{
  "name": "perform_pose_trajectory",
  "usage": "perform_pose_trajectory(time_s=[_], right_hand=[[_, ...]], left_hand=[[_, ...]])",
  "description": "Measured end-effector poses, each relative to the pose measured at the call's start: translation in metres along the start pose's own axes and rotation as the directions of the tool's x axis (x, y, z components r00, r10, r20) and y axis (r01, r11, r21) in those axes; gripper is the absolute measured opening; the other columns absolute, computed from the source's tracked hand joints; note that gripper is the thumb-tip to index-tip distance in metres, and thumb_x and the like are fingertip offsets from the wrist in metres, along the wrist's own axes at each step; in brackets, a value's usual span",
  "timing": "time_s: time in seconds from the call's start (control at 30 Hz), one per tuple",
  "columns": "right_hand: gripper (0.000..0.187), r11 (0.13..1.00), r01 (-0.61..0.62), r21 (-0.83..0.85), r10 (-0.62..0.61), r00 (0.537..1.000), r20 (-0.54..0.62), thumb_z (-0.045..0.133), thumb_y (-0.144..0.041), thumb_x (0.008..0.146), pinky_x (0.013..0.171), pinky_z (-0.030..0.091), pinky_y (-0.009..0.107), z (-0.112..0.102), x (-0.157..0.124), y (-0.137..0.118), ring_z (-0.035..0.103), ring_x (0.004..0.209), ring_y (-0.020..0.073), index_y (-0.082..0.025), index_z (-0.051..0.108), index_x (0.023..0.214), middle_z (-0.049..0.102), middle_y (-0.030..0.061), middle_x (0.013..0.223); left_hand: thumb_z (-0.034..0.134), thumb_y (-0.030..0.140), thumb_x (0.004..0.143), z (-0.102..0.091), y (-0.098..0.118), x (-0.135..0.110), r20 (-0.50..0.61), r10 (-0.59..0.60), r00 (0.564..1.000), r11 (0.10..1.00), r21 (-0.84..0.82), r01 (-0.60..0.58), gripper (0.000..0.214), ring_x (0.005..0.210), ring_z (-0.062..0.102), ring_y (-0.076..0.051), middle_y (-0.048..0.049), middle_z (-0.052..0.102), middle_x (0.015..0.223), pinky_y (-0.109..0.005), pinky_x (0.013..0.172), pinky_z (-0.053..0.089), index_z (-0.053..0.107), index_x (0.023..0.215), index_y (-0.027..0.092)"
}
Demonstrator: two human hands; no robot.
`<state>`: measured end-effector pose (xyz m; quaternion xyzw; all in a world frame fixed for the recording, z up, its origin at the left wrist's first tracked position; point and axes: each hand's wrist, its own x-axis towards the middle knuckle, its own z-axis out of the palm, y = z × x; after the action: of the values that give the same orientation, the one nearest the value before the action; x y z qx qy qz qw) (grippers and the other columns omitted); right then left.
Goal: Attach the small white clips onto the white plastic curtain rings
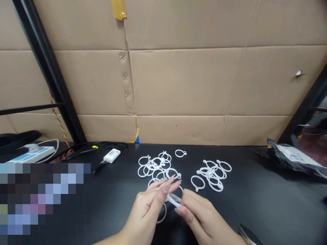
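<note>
A white plastic curtain ring [174, 201] is held between my two hands above the black table. My left hand [148, 206] pinches its left end with thumb and fingers, which hide part of it. The right end sits between the thumb and curled fingers of my right hand [203, 214]. Just beyond my left hand lies a loose pile of white curtain rings [156, 164], each with a small eyelet. Another group of rings [212, 173] lies farther right, past my right hand. One ring [165, 215] shows partly beneath my left hand.
Cardboard [184, 81] stands behind the black table [255, 200]. Left of the rings are a white adapter [112, 156] with a black cable and a power strip [32, 156]. At right lies a black plastic package [293, 160]. A dark metal-edged object [248, 234] is near my right wrist.
</note>
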<state>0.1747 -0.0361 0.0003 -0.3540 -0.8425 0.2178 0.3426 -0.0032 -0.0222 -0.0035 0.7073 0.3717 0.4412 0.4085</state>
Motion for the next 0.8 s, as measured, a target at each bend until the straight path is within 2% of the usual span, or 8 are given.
perform_pose_trajectory(time_s=[0.1,0.4,0.8], right_hand=[[0.028,1.0,-0.008,0.004,0.008,1.0,0.004,0.033,-0.033,0.099,0.073,0.046,0.029,0.002,0.0,0.002,0.055,0.078,0.0171,-0.022,0.054,0.083,0.06,0.0029,0.082],[0.036,0.995,-0.063,0.076,0.059,0.997,0.053,0.033,-0.041,0.097,0.076,0.048,0.032,0.002,0.002,0.0,0.055,0.077,0.0183,-0.023,0.063,0.087,0.06,0.0042,0.083],[0.044,0.955,-0.188,0.23,0.175,0.982,0.074,0.034,-0.047,0.096,0.08,0.048,0.032,0.003,0.007,-0.007,0.055,0.076,0.0185,-0.022,0.067,0.08,0.061,0.0038,0.081]], left_hand=[[0.04,0.04,0.095,0.001,-0.003,0.0,-0.021,-0.03,0.999,0.999,-0.02,0.03,0.035,0.121,0.053,-0.024,-0.0011,0.065,0.122,-0.041,0.11,0.03,0.068,0.112,0.027],[0.043,0.044,0.093,0.002,-0.003,0.001,-0.047,-0.103,0.994,0.991,-0.096,0.098,0.036,0.116,0.058,-0.024,-0.0018,0.067,0.119,-0.039,0.109,0.032,0.071,0.107,0.026],[0.044,0.046,0.091,0.006,-0.003,-0.003,-0.109,-0.108,0.988,0.994,-0.022,0.106,0.04,0.107,0.064,-0.025,-0.0058,0.074,0.104,-0.037,0.103,0.042,0.075,0.099,0.022]])
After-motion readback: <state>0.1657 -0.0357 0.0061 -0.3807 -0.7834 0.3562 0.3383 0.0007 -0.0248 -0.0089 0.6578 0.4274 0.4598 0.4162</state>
